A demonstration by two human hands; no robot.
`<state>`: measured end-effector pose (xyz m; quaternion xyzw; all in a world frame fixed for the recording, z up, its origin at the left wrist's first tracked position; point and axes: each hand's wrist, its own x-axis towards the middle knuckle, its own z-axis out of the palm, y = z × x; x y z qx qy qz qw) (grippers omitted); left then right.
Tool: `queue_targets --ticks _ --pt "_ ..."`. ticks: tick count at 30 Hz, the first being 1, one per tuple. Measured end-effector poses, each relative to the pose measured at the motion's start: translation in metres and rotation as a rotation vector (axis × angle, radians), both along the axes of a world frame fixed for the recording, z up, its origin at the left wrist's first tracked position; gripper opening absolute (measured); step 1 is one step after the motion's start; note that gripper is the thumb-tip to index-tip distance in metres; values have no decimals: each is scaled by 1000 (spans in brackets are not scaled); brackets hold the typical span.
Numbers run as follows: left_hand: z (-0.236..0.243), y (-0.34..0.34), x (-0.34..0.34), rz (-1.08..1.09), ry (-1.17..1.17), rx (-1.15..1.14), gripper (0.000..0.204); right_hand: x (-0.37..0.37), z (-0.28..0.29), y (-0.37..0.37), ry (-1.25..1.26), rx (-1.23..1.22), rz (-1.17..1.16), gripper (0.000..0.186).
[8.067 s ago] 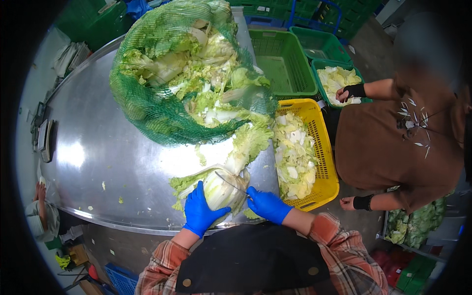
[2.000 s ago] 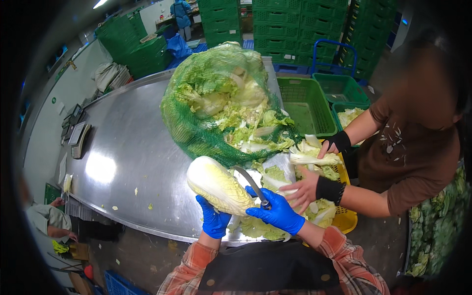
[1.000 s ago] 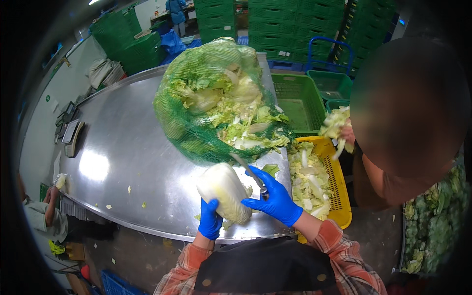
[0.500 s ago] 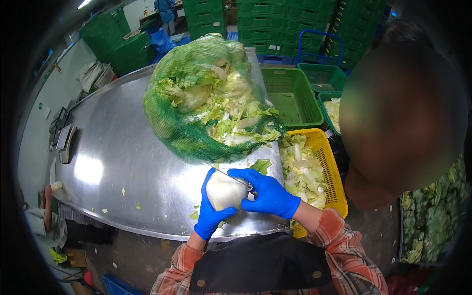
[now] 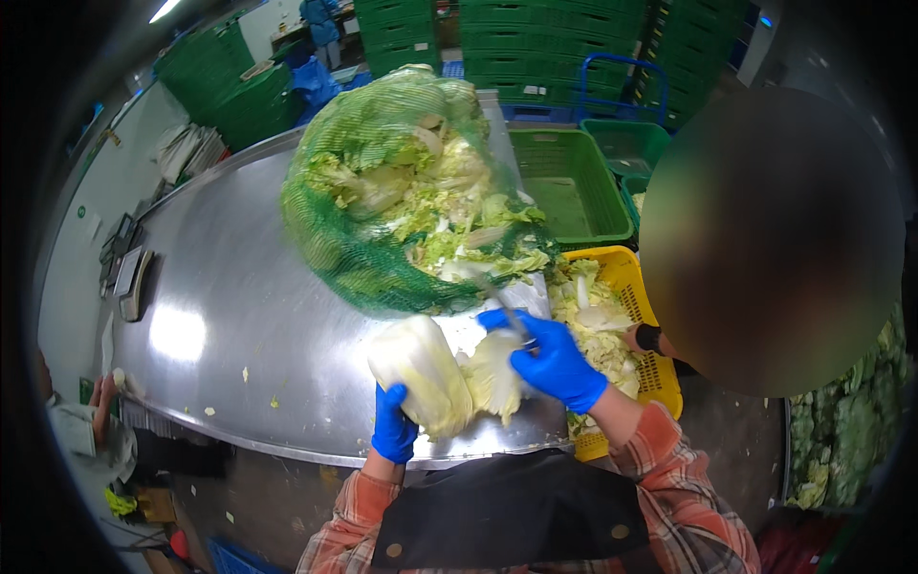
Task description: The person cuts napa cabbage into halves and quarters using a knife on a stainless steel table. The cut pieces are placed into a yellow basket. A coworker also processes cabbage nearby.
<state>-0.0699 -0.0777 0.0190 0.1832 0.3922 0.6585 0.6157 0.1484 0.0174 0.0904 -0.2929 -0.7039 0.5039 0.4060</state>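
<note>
My left hand (image 5: 393,426), in a blue glove, is closed round the side of a pale napa cabbage (image 5: 419,371) above the metal table's front part. In my blue-gloved right hand (image 5: 557,364) is a knife (image 5: 516,325), its blade pointing up and left, blurred by motion. A loose outer leaf (image 5: 496,378) spreads between the cabbage and my right hand; whether my right fingers grip it I cannot tell. Beyond my hands lies a green mesh sack (image 5: 335,258), open toward me, full of cabbage leaves and trimmings (image 5: 449,210).
At the table's (image 5: 229,277) right edge stands a yellow crate (image 5: 660,378) of trimmings, where another person's hand (image 5: 639,339) reaches in. Green crates (image 5: 574,234) are behind it. A scale (image 5: 134,283) sits on the left; another person's hands (image 5: 103,394) show at far left.
The cabbage has turned from end-on to lying sideways in my left hand. A leaf has come away toward my right hand, which has moved right with the knife. Another person's hand now reaches into the yellow crate.
</note>
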Motion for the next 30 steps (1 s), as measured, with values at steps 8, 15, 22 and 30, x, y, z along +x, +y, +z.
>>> queue_targets --ticks 8,15,22,30 --pt "14 25 10 176 -313 124 71 -39 4 -30 -257 19 12 42" --pt "38 37 3 329 -289 210 71 -32 -43 -45 -132 -49 -54 24" --pt "12 43 -9 20 -184 383 86 -35 9 -38 97 -652 218 78" --pt "14 40 3 45 -271 168 75 -4 -24 -36 -189 277 179 57"
